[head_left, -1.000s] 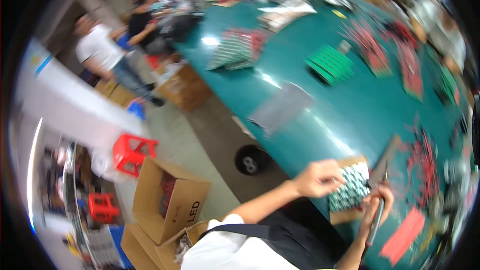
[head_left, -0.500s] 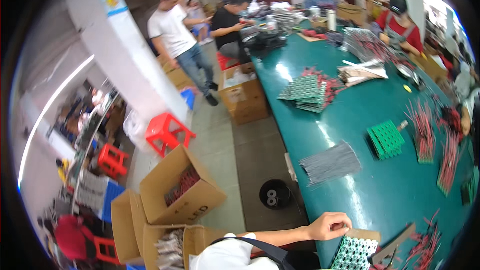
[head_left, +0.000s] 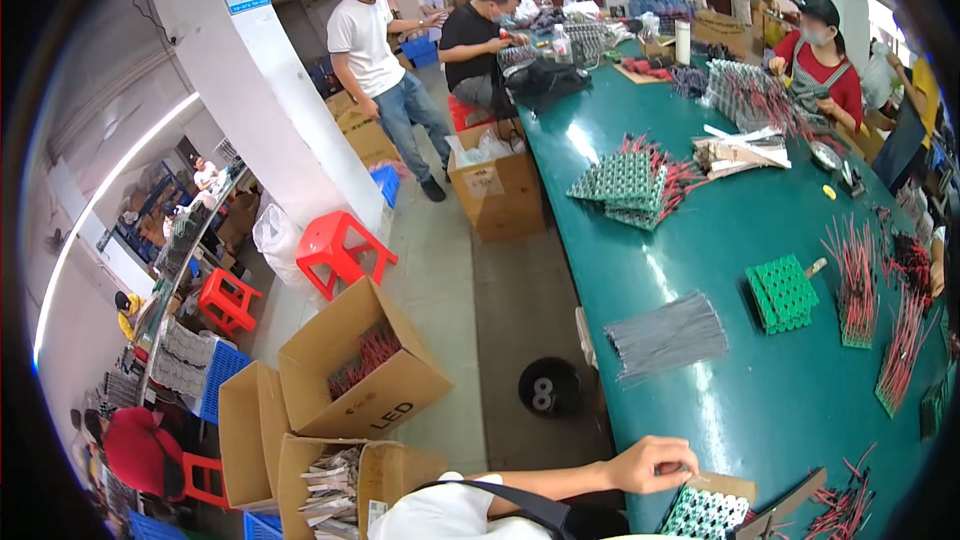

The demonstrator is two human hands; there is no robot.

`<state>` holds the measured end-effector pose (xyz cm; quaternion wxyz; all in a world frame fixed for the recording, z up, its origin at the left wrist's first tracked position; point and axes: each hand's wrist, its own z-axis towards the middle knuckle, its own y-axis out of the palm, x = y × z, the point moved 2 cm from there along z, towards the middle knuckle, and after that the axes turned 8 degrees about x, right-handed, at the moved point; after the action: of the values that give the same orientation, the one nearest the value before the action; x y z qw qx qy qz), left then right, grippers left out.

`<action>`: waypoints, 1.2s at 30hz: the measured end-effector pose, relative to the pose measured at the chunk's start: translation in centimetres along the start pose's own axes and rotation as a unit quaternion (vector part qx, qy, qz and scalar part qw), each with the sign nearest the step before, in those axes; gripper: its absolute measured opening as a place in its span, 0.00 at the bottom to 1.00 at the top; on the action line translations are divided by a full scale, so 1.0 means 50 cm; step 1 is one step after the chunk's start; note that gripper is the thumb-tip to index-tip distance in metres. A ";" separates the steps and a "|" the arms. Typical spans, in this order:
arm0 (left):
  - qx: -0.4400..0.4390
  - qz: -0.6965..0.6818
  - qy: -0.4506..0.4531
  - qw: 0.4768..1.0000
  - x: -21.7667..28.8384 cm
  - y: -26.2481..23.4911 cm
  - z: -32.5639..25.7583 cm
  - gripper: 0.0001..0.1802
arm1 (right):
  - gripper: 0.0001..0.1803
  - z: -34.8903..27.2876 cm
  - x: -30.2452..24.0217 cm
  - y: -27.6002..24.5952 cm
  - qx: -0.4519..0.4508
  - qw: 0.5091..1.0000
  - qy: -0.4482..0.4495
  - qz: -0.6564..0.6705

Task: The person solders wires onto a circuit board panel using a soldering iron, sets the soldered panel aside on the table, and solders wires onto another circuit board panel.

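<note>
My left hand [head_left: 655, 465] is at the near edge of the green table, its thumb and fingers curled together in a pinch. Whatever sits between the fingertips is too small to make out. Right beside it lies a panel of white-and-green circuit boards [head_left: 706, 513] with a strip of brown cardboard [head_left: 722, 485] along its far edge. A long grey-brown bar [head_left: 790, 503] slants next to the panel, and a heap of red wires [head_left: 845, 505] lies to its right. My right hand does not show.
Grey wires [head_left: 668, 335] lie ahead on the table [head_left: 640, 280], with stacked green boards [head_left: 782, 295] and red-wired boards [head_left: 858, 285] to the right. Open cardboard boxes [head_left: 365, 370] stand at my left. A black bin [head_left: 550, 387] is on the floor. Co-workers are around the table's far end.
The whole view has shifted slightly and become sharper. My left hand stays pinched beside the board panel.
</note>
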<state>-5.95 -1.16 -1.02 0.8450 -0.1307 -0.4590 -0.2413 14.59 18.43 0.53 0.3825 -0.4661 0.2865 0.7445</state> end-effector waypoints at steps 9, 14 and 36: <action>0.003 -0.010 -0.021 1.000 -0.005 0.003 -0.012 0.06 | 0.21 -0.004 0.139 -0.142 -0.149 0.977 0.152 -0.020; 0.011 0.028 -0.025 0.999 0.001 0.000 -0.002 0.04 | 0.18 -0.021 0.086 -0.090 -0.063 0.998 -0.009 0.018; -0.157 0.131 -0.072 0.976 0.005 0.055 0.019 0.07 | 0.08 -0.077 -0.106 0.069 -0.056 0.991 -0.020 -0.117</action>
<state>-5.08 1.52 -0.29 0.8028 -0.3381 -0.4542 -0.1871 14.98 11.94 4.04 0.4456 -0.5021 0.1801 0.7190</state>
